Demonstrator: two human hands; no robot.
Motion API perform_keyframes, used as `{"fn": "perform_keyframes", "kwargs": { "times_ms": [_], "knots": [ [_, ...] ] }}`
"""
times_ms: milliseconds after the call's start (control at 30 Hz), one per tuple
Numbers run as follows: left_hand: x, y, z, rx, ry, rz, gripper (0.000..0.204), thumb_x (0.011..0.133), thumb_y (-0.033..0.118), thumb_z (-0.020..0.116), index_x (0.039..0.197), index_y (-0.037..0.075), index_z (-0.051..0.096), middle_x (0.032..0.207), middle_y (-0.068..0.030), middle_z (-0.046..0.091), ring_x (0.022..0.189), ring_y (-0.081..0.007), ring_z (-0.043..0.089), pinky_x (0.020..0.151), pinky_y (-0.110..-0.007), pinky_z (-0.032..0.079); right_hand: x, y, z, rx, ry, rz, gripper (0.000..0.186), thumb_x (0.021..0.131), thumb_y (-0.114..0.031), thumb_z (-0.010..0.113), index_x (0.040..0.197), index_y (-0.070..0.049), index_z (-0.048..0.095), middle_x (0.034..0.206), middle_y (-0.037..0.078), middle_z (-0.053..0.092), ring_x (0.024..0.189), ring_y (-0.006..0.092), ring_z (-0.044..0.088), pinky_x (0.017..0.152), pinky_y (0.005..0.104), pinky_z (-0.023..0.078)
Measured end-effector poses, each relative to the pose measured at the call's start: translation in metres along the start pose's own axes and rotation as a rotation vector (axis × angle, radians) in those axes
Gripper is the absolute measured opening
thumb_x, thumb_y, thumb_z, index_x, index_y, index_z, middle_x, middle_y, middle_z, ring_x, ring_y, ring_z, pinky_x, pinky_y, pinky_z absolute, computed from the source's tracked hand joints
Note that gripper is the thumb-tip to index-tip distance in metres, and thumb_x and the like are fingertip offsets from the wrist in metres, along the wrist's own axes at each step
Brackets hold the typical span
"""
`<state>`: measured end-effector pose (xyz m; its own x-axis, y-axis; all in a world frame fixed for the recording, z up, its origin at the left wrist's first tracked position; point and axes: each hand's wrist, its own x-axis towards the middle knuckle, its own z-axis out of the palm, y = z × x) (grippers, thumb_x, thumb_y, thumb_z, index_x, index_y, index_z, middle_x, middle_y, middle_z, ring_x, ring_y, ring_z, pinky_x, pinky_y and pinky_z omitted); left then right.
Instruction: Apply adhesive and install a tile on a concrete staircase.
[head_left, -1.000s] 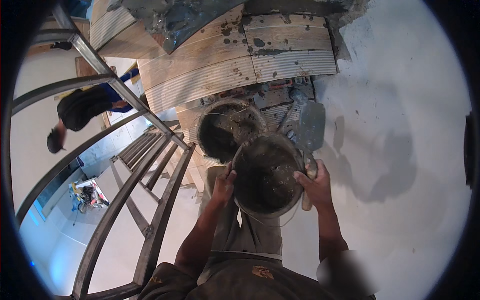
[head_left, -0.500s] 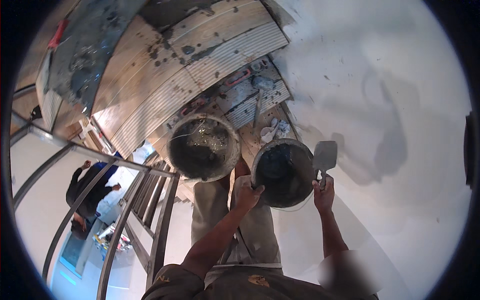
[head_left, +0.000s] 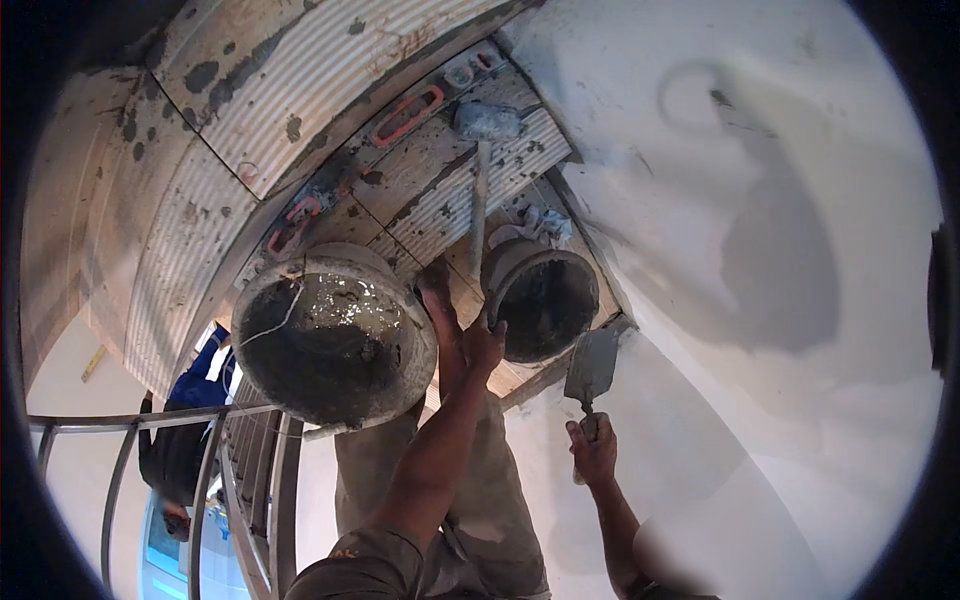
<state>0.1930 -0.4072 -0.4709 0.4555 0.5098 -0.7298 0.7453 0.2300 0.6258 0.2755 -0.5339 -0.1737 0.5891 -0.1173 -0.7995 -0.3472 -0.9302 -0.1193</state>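
My left hand (head_left: 484,346) grips the near-left rim of a small dark bucket (head_left: 508,257), which stands tilted toward me on the stair step. Inside it is dark, and its contents are hard to make out. In my right hand (head_left: 594,452) is the handle of a trowel (head_left: 592,366), its flat grey blade pointing away from me, just right of the bucket. Left of my left forearm, a larger mortar-crusted bucket (head_left: 424,345) holds wet grey mortar, with a thin wire handle across its rim.
Tiled steps (head_left: 300,100) spattered with mortar rise ahead. On one step lie a spirit level with red grips (head_left: 408,115) and a long-handled tool with a grey head (head_left: 487,121). A metal railing (head_left: 120,424) runs left; another person (head_left: 178,440) is below. A white wall (head_left: 700,300) stands right.
The small bucket has moved away from me onto the step, with my left hand still on its rim. The trowel has come lower and to the left. My view has shifted.
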Motion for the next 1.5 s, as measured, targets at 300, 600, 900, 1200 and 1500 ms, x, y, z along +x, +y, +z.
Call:
{"fn": "perform_keyframes", "kwargs": {
  "times_ms": [300, 600, 900, 1200, 1500],
  "knots": [
    [0.025, 0.059, -0.035, -0.107, 0.126, -0.149, 0.069, 0.086, 0.035, 0.073, 0.144, 0.006, 0.047, 0.116, -0.0242, 0.069, 0.109, -0.0406, 0.066, 0.093, -0.048, 0.052, 0.000, -0.066, 0.019, 0.363, -0.159, -0.172, 0.024, 0.089, 0.000, 0.056, 0.112, -0.002, 0.049, 0.084, 0.005, 0.057, 0.064, 0.0113, 0.058, 0.059, 0.0289, 0.053],
    [-0.011, 0.104, -0.081, 0.021, -0.003, -0.217, 0.105, 0.081, 0.043, 0.077, 0.155, -0.005, 0.021, 0.162, -0.0290, 0.016, 0.149, -0.0448, 0.020, 0.123, -0.046, 0.019, -0.027, -0.141, 0.009, 0.253, -0.217, -0.270, 0.030, 0.090, 0.000, 0.057, 0.119, 0.000, 0.048, 0.088, 0.006, 0.059, 0.067, 0.0124, 0.060, 0.060, 0.0302, 0.055],
    [-0.168, 0.119, -0.191, -1.287, -0.195, -0.069, 0.040, 0.096, 0.028, 0.071, 0.124, 0.000, 0.066, 0.094, -0.0070, 0.072, 0.085, -0.0139, 0.066, 0.077, -0.029, 0.053, -0.079, -0.223, -0.002, -0.089, -0.408, -0.661, 0.052, 0.094, -0.029, 0.067, 0.132, 0.001, 0.047, 0.100, 0.018, 0.066, 0.082, 0.0286, 0.068, 0.073, 0.0386, 0.056],
    [-0.161, 0.070, -0.310, -0.179, 1.329, -0.189, 0.057, 0.088, 0.031, 0.079, 0.125, -0.006, 0.057, 0.108, -0.0122, 0.064, 0.097, -0.0235, 0.061, 0.090, -0.034, 0.048, -0.095, -0.287, 0.049, -0.910, -0.411, -0.923, 0.052, 0.089, -0.020, 0.066, 0.132, 0.001, 0.045, 0.112, 0.028, 0.064, 0.097, 0.0449, 0.067, 0.081, 0.0462, 0.054],
    [-0.098, 0.033, -0.347, -1.132, 0.648, -0.110, 0.042, 0.097, 0.030, 0.067, 0.124, -0.002, 0.065, 0.113, -0.0050, 0.069, 0.103, -0.0135, 0.060, 0.095, -0.027, 0.045, 0.021, -0.291, 0.159, -0.903, -0.739, -0.657, 0.041, 0.087, -0.015, 0.068, 0.118, 0.006, 0.051, 0.095, 0.025, 0.066, 0.078, 0.0314, 0.072, 0.072, 0.0453, 0.058]
  ]
}}
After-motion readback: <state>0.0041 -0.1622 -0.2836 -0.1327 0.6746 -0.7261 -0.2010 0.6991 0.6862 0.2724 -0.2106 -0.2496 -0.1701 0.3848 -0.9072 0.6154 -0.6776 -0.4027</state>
